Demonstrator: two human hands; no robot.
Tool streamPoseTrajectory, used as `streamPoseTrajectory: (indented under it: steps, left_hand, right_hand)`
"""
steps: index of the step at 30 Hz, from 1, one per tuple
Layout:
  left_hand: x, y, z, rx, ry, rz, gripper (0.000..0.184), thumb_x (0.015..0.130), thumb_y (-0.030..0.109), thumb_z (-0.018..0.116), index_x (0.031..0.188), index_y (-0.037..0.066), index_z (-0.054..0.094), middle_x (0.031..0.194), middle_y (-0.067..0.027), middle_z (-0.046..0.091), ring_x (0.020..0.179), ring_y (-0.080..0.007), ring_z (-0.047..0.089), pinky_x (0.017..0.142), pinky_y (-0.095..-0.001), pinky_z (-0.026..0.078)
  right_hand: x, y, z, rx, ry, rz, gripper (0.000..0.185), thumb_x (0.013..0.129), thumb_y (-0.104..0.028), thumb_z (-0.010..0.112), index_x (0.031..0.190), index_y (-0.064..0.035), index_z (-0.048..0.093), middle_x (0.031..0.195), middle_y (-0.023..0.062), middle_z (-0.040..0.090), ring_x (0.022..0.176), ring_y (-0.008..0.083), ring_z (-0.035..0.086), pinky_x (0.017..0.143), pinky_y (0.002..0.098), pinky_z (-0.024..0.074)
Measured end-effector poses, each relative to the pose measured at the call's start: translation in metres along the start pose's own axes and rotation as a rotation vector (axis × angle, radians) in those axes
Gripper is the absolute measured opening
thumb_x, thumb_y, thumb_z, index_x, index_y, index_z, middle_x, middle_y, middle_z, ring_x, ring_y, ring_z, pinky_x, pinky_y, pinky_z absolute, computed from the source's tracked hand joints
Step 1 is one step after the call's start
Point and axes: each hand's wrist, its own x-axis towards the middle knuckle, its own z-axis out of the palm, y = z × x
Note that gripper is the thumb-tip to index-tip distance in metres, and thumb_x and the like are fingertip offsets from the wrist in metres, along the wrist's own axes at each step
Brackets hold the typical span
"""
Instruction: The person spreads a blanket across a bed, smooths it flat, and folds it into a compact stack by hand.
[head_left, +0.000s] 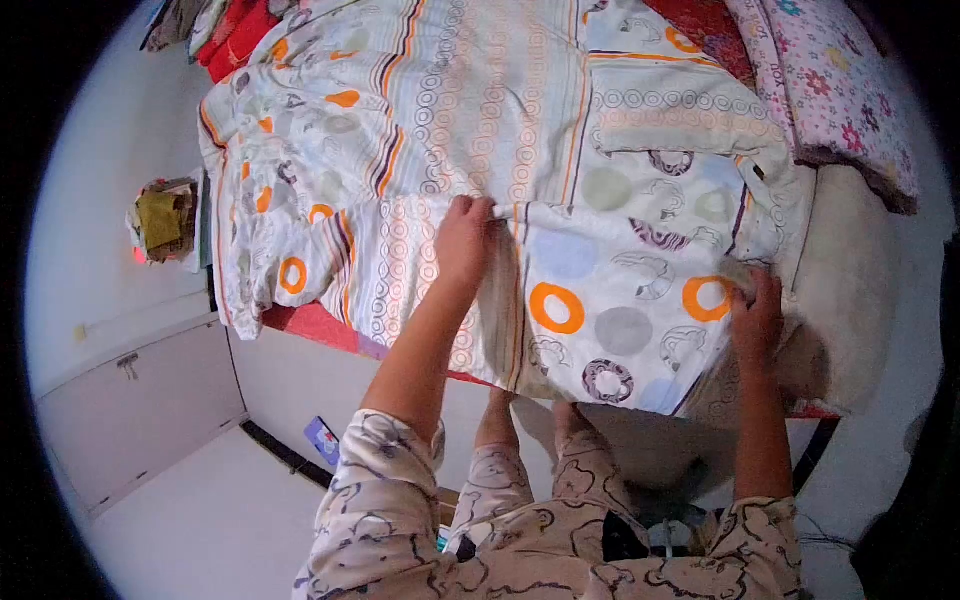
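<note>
Quilt of white, orange-ringed cloth (480,150) covers red-edged bed (305,325) toward twelve o'clock; my bare left hand (465,240) and bare right hand (760,315) grip it, near part fairly flat; I judge work partial, nine-o'clock side rumpled.

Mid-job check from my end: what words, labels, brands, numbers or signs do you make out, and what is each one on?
"YOU", apparently, printed sideways near the left edge of the flowered fabric.
Too small to tell if there is any text: the yellowish packet at the left and the blue item on the floor.
None that I can make out on the quilt: only rings, stripes and shapes.
</note>
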Motion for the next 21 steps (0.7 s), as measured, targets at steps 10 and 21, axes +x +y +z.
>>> streamPoseTrajectory:
  steps: [10, 21]
  left_hand:
    - [-0.099, 0.028, 0.064, 0.250, -0.511, 0.149, 0.077, 0.067, 0.033, 0.070, 0.133, 0.025, 0.032, 0.140, -0.0146, 0.022, 0.127, -0.0387, 0.022, 0.096, -0.0585, 0.024]
    - [-0.169, -0.034, 0.035, 0.161, -0.569, 0.080, 0.056, 0.070, 0.034, 0.063, 0.121, 0.021, 0.047, 0.132, -0.0110, 0.037, 0.124, -0.0320, 0.031, 0.098, -0.0530, 0.026]
  right_hand:
    - [-0.048, -0.083, 0.080, -0.336, -0.787, -0.002, 0.092, 0.066, -0.047, 0.068, 0.139, -0.0295, 0.015, 0.145, 0.0144, 0.005, 0.132, 0.0371, 0.006, 0.100, 0.0593, 0.0149]
    - [-0.082, -0.138, 0.092, -0.183, -0.444, -0.231, 0.072, 0.070, -0.020, 0.067, 0.131, -0.0098, 0.032, 0.136, 0.0171, 0.026, 0.123, 0.0366, 0.028, 0.099, 0.0497, 0.0251]
